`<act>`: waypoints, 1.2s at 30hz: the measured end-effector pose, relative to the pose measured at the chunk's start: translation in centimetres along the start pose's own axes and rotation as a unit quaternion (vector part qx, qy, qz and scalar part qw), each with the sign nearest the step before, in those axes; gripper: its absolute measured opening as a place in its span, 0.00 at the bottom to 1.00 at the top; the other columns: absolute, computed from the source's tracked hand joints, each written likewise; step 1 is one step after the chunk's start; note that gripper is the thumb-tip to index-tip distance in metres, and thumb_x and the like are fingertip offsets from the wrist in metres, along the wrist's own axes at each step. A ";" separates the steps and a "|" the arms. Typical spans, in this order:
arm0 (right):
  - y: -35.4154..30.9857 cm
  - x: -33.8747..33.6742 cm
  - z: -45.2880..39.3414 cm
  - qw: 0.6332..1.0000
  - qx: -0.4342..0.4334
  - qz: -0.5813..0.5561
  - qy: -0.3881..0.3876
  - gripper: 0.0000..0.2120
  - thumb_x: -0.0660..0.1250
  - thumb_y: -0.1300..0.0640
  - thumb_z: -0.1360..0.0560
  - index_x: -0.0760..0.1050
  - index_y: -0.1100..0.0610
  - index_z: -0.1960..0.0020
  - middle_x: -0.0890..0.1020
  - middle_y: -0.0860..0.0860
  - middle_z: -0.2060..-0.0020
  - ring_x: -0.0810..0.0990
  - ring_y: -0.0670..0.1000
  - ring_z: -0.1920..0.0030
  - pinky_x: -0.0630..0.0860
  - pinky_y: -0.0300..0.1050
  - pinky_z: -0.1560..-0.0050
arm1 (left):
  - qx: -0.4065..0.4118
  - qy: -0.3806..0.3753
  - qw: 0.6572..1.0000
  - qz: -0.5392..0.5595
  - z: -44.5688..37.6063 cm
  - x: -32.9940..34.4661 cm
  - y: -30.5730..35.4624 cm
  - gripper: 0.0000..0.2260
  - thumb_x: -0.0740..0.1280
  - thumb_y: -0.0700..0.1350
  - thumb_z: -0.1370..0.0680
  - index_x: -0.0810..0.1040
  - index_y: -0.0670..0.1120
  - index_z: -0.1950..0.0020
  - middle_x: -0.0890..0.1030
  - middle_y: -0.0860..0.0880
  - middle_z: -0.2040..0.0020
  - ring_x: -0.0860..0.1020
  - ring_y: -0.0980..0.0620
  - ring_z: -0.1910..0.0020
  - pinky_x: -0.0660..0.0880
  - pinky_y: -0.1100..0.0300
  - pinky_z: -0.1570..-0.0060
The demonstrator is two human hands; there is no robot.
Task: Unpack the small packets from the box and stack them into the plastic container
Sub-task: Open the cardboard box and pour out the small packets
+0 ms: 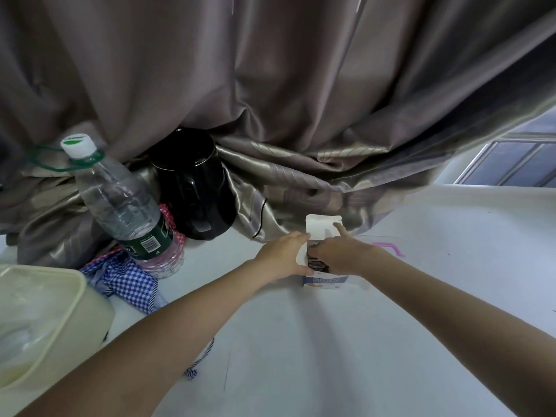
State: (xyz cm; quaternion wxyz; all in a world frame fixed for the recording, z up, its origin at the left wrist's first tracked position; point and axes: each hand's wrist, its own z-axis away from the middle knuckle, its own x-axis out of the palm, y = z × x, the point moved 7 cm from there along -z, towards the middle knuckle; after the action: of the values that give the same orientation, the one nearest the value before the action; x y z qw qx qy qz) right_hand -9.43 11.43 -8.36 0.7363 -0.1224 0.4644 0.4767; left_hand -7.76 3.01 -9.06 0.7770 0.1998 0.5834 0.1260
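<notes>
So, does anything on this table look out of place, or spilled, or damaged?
Nothing is spilled or damaged. One untidy spot: a blue checked cloth lies crumpled under the water bottle, beside the plastic container. The box stands upright with its flap open, left hand steadying it, right hand reaching inside.

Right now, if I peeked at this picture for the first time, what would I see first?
You'd first see two bare arms reaching to the middle of the white table, where the left hand holds a small opened box and the right hand reaches into its top. Next, a big brown curtain fills the back, with a clear water bottle and a black kettle at the left. A pale plastic container sits at the near left edge.
</notes>
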 end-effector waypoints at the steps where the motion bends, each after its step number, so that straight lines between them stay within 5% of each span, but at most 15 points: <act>1: 0.1 0.2 0.0 1.000 0.001 -0.015 -0.025 0.19 0.55 0.60 0.21 0.63 0.55 0.30 0.74 0.51 0.36 0.69 0.55 0.33 0.45 0.65 0.28 | 0.005 -0.001 1.000 0.002 -0.1 -0.1 0.1 0.38 0.72 0.54 0.29 0.59 0.49 0.25 0.63 0.52 0.26 0.65 0.50 0.29 0.68 0.54 0.35; 7: -0.8 0.2 -0.8 0.998 0.000 0.057 -0.023 0.17 0.56 0.57 0.21 0.68 0.53 0.32 0.68 0.51 0.30 0.66 0.58 0.30 0.47 0.67 0.29 | 0.030 -0.024 0.999 0.037 -0.4 0.3 0.3 0.36 0.73 0.52 0.29 0.61 0.52 0.25 0.66 0.51 0.29 0.67 0.51 0.31 0.66 0.57 0.34; 11: -0.8 0.4 -1.1 0.997 -0.002 0.040 0.069 0.14 0.56 0.62 0.22 0.73 0.55 0.39 0.76 0.52 0.39 0.75 0.58 0.40 0.56 0.57 0.32 | 0.036 -0.027 0.999 0.026 -0.6 0.5 0.4 0.36 0.73 0.51 0.30 0.61 0.51 0.26 0.67 0.51 0.30 0.68 0.51 0.33 0.67 0.56 0.35; 16: -0.1 -0.1 -0.4 0.986 -0.014 -0.058 0.154 0.14 0.59 0.64 0.26 0.77 0.52 0.45 0.80 0.51 0.46 0.77 0.56 0.47 0.56 0.54 0.32 | 0.040 -0.018 0.997 0.063 -0.3 0.9 0.5 0.37 0.74 0.47 0.31 0.60 0.53 0.26 0.67 0.53 0.29 0.68 0.52 0.33 0.68 0.57 0.36; 19: 0.3 -1.5 1.0 0.953 -0.014 -0.071 0.295 0.14 0.74 0.67 0.41 0.83 0.52 0.59 0.84 0.49 0.65 0.82 0.53 0.66 0.72 0.63 0.46 | 0.034 0.011 0.999 0.022 -0.4 0.0 0.7 0.36 0.74 0.50 0.32 0.62 0.55 0.27 0.68 0.55 0.30 0.70 0.52 0.34 0.71 0.54 0.40; 21: 1.4 -1.9 1.8 0.927 0.001 -0.157 0.340 0.14 0.75 0.65 0.48 0.83 0.53 0.64 0.82 0.48 0.74 0.80 0.54 0.75 0.76 0.61 0.58 | 0.013 0.031 0.999 -0.009 -0.3 -1.2 0.3 0.35 0.73 0.50 0.31 0.62 0.54 0.27 0.68 0.54 0.31 0.70 0.51 0.34 0.72 0.54 0.41; 25: 4.3 -2.4 4.4 0.845 0.075 -0.336 0.408 0.11 0.66 0.56 0.34 0.85 0.55 0.56 0.84 0.56 0.72 0.78 0.59 0.73 0.73 0.50 0.58 | -0.015 0.068 0.996 -0.062 0.4 -3.5 -0.8 0.35 0.73 0.52 0.31 0.63 0.52 0.27 0.70 0.52 0.32 0.70 0.50 0.35 0.71 0.54 0.42; 28: 5.8 -1.0 6.4 0.780 0.153 -0.443 0.415 0.09 0.66 0.61 0.27 0.83 0.58 0.50 0.85 0.59 0.64 0.79 0.60 0.65 0.66 0.41 0.62 | -0.037 0.085 0.991 -0.098 0.9 -4.1 -1.4 0.35 0.73 0.53 0.31 0.63 0.51 0.27 0.69 0.52 0.31 0.70 0.47 0.35 0.72 0.52 0.41; 31: 5.6 0.5 7.6 0.721 0.199 -0.524 0.408 0.07 0.67 0.66 0.28 0.83 0.60 0.56 0.83 0.59 0.65 0.74 0.54 0.66 0.64 0.34 0.67 | -0.066 0.100 0.987 -0.107 1.2 -4.7 -2.0 0.34 0.72 0.53 0.30 0.62 0.51 0.27 0.68 0.52 0.30 0.68 0.45 0.34 0.71 0.51 0.41; 36: 2.7 5.7 7.0 0.736 0.245 -0.589 0.228 0.11 0.66 0.64 0.29 0.72 0.59 0.69 0.76 0.58 0.68 0.70 0.52 0.65 0.63 0.37 0.70 | -0.061 0.107 0.985 -0.117 1.7 -5.0 -1.3 0.37 0.71 0.57 0.29 0.59 0.51 0.26 0.66 0.50 0.29 0.66 0.42 0.33 0.67 0.51 0.39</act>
State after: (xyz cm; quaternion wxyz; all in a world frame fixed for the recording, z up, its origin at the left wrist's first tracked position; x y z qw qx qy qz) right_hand -7.04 20.58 -8.46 0.7465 -0.2916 0.5543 -0.2245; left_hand -7.59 -0.58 -5.00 0.7305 0.0675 0.6735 0.0900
